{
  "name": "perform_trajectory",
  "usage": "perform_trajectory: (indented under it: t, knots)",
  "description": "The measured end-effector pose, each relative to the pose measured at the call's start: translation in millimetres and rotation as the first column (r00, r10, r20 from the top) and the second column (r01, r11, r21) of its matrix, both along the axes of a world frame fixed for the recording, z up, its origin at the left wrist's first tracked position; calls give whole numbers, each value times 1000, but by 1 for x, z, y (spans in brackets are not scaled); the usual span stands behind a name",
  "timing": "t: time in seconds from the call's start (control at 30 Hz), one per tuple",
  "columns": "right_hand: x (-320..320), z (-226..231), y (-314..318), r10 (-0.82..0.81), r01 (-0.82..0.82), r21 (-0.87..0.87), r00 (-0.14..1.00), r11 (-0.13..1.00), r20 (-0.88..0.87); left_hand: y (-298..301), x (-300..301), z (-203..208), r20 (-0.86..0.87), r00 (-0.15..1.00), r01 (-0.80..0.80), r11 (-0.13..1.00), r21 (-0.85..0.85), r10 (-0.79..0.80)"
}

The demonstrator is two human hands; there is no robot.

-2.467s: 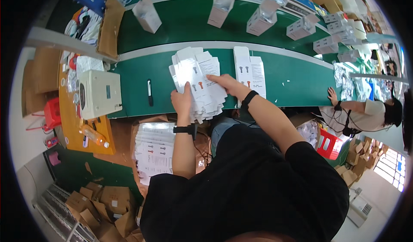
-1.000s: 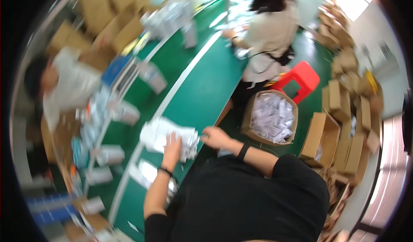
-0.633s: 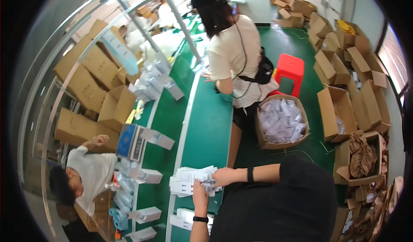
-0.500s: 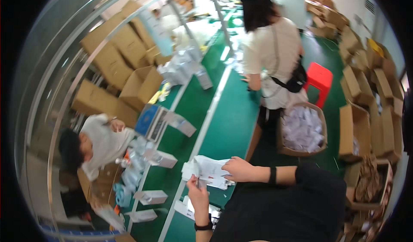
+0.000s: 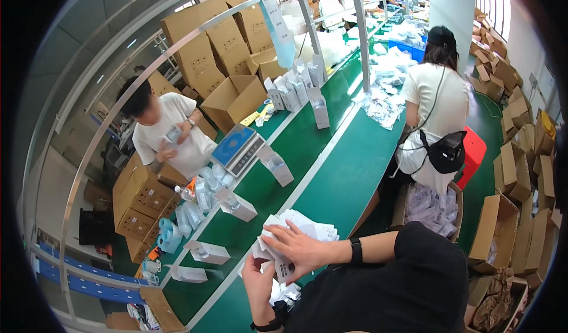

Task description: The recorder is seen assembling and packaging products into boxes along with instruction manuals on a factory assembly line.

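Both hands are at a white printed paper or card piece, over the near edge of the green bench. My left hand pinches its left edge with fingers and thumb curled in. My right hand lies over it, fingers reaching across the top and thumb side along its right edge, so part of it is hidden. I cannot make out whether it is a folded leaflet or a flat carton. A fanned stack of white papers lies just beyond my right hand. More white pieces lie beneath my hands.
Several open white boxes, such as one box, stand along the green belt. Across it are a blue-topped scale and a person holding something small. At right are another person, a red stool and cardboard cartons.
My view has shifted, so the scene sits differently. My right hand has moved from the stack of papers onto the white piece at my left hand. The person across the belt now stands more upright.
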State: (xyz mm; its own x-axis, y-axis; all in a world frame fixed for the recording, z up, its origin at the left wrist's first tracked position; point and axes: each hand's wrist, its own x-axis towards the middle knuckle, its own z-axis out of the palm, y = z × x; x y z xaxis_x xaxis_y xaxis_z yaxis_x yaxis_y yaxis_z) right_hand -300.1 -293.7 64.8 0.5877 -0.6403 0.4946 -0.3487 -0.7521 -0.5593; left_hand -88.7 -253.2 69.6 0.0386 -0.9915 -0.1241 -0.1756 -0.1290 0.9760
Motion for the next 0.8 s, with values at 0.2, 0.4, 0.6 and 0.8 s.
perform_trajectory:
  t: [0.2, 0.4, 0.6, 0.8]
  knots:
    - [-6, -33, 3, 94, -107, 138, 991, 985, 95, -6, 22, -10, 83, 985, -134, 978, -161, 149]
    - [-5, 8, 6, -54, -73, 252, 885, 965, 463, -16, -21, 4, -232, 969, -104, 695, -712, -92]
    - [-15, 16, 1, -254, -160, 532, 743, 831, 619, -28, -47, -17, -91, 982, 54, 712, -701, -164]
    - [-40, 1, -9, -443, 297, 346, 739, 890, 508, -65, -78, -60, -526, 809, 232, 964, -128, -264]
